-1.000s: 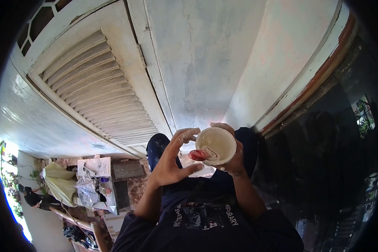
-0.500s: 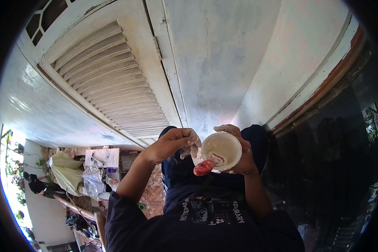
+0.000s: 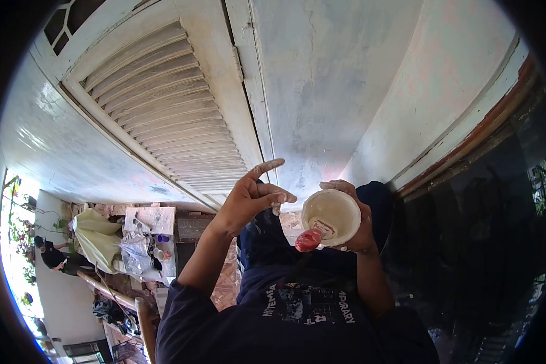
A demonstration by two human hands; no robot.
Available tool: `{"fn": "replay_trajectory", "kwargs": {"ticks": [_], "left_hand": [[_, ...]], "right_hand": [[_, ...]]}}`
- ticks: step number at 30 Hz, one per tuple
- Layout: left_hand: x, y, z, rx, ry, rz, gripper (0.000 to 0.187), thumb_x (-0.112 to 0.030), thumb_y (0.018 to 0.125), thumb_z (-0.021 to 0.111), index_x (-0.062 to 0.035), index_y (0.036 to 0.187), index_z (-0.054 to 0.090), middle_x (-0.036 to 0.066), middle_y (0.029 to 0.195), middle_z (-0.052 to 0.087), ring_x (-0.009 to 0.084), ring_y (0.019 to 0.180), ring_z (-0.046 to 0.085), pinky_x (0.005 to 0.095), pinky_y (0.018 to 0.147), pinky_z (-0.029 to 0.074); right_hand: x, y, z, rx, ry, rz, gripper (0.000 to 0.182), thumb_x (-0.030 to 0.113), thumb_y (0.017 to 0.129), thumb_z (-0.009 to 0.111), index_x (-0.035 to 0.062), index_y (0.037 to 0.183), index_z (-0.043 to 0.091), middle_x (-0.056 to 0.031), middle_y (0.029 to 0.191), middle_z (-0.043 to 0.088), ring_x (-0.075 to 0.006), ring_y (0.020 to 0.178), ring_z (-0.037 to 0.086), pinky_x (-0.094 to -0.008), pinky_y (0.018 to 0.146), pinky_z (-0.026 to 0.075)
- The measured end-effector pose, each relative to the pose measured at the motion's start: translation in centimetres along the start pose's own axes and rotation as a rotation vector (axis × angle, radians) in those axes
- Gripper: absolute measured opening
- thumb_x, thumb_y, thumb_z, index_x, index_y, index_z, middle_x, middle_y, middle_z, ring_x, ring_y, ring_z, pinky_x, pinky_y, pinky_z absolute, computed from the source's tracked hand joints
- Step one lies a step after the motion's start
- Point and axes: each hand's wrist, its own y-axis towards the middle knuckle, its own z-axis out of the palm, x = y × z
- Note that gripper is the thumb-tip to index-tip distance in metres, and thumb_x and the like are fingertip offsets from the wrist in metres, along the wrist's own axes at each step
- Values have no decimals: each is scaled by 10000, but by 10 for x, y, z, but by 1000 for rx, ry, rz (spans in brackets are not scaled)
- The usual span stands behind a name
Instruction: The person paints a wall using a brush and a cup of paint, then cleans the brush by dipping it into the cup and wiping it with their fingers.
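My right hand (image 3: 363, 227) is wrapped round a white tub (image 3: 352, 209), holding it tilted so that its inside faces me. A pale paste coats the tub's inner wall. A red-handled tool (image 3: 309, 240) leans over the near rim, its paste-smeared working end inside, so its kind is not clear. My left hand (image 3: 247, 205) hovers just left of the tub, apart from it. Its index finger is stretched out and the other fingers are loosely bent, with nothing held. White paste marks both hands.
A louvred shutter door (image 3: 170, 115) and a patchy grey wall (image 3: 327, 79) stand before me. A dark glossy surface (image 3: 461, 242) lies at right. Lower left are a cluttered table (image 3: 151, 221), a yellowish cloth (image 3: 96, 236), a wooden rail (image 3: 145, 327) and another person (image 3: 53, 255).
My left hand has moved up and away from the tub's rim, and its index finger has straightened. The tub and tool have shifted slightly right in view, still in my right hand.
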Motion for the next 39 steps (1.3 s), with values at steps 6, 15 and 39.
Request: {"fn": "replay_trajectory", "kwargs": {"ticks": [6, 15, 39], "left_hand": [[6, -3, -2, -80, -19, 37, 821, 66, 696, 700, -14, 1363, 230, 97, 763, 643, 127, 694, 618, 264, 717, 512], [20, 0, 4, -190, -302, 161, 843, 115, 757, 608, -92, 1407, 112, 92, 863, 616, 167, 816, 628, 323, 868, 482], [37, -5, 13, -216, -383, 217, 737, -6, 831, 590, -54, 1414, 141, 130, 934, 630, 135, 748, 591, 251, 733, 481]], "right_hand": [[6, 1, 3, -21, 12, 44, 756, 246, 497, 859, 6, 1142, 546, -126, 1206, 481, -248, 1167, 430, -377, 974, 375], [4, 1, 4, -54, 67, 70, 776, 258, 499, 867, -16, 1144, 534, -116, 1211, 458, -212, 1130, 469, -346, 948, 411], [3, -3, 4, -110, 8, 55, 812, 295, 507, 873, -39, 1155, 514, -116, 1194, 469, -201, 1095, 499, -331, 930, 425]]}}
